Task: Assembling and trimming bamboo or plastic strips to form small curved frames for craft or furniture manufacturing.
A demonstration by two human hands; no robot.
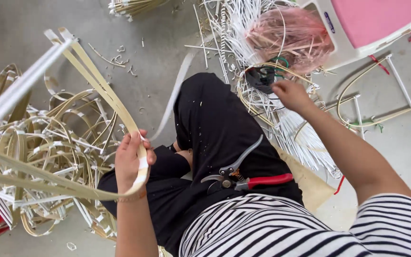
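**Hidden and cut off**

The left hand [130,162] covers part of the strips [96,85], whose long ends run off the left edge. The right hand [288,93] hides its own fingertips among the white rods [305,138]. The stool [357,28] is cut by the top edge; the shears [243,176] have one blade lost against the dark trousers [215,123].

Shears [243,177] lie on lap [215,143], strip pile [48,157] at left.
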